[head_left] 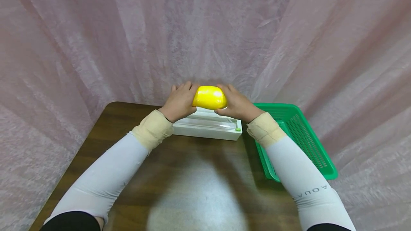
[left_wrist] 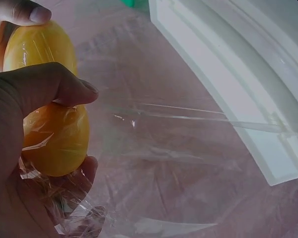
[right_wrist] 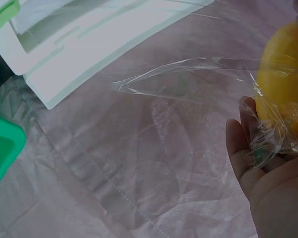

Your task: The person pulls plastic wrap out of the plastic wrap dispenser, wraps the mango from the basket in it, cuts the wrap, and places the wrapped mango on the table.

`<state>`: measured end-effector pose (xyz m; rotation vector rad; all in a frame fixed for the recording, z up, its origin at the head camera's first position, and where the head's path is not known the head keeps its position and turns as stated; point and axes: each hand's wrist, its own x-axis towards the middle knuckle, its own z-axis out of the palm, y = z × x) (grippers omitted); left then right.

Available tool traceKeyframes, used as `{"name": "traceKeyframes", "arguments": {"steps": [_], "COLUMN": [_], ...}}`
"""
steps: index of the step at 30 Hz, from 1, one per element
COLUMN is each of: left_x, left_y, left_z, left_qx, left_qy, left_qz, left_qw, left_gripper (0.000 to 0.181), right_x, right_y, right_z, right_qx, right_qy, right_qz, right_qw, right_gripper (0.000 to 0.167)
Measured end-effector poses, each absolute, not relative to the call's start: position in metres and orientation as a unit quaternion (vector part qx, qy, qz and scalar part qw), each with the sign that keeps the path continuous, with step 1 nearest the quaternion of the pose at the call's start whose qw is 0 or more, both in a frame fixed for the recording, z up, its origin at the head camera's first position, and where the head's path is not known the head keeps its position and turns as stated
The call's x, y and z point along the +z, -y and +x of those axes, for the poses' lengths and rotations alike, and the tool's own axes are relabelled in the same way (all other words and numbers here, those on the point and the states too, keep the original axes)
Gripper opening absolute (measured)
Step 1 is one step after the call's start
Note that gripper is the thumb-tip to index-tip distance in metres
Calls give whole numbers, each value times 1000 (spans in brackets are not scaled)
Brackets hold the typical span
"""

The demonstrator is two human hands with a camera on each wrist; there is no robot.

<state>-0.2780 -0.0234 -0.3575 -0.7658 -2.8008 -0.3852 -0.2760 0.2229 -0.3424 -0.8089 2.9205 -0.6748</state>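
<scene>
Above the far side of the brown table (head_left: 179,174), a smooth yellow object (head_left: 209,97) is held up between two hands, roughly centred in front of the person. Its left end is gripped by the left hand (head_left: 180,102), the thumb being laid across its surface and the fingers curled about it, parted only by its thickness. The opposite end is gripped likewise by the right hand (head_left: 237,104), with fingers bent beneath it. Clear film (left_wrist: 203,120) is wrapped over the yellow object and is bunched in loose creases at the fingers. Further film is stretched from the object towards a white dispenser (head_left: 205,132), and its edge is seen crossing the dispenser's rim in the left wrist view; whether it is joined to the roll cannot be told. The dispenser is placed on the table below and behind the hands, and a small green tab (head_left: 238,129) is fitted at its right end. A green basket (head_left: 282,107) is set to the right of the dispenser, partly covered by the right forearm. The background is filled by a pink curtain (head_left: 208,27).
</scene>
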Motion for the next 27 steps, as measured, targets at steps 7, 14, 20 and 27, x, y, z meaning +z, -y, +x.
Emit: {"name": "traceKeyframes", "arguments": {"steps": [7, 14, 20, 27], "left_x": [-349, -341, -335, -327], "left_y": [25, 25, 26, 28], "left_z": [-279, -281, -281, -278], "left_qx": [-133, -128, -129, -119], "left_qy": [950, 950, 951, 950], "left_qz": [-257, -259, -258, -263], "left_qw": [115, 116, 111, 116], "left_gripper": [65, 68, 67, 69], "right_x": [-332, -323, -319, -311], "right_y": [-221, -220, -220, -219], "right_z": [-277, -277, -277, -276], "right_qx": [-218, -210, -216, -207], "right_qy": [-941, -943, -941, -942], "right_qz": [-259, -260, -260, -265], "right_qw": [13, 14, 11, 3], "right_gripper": [89, 89, 89, 90]}}
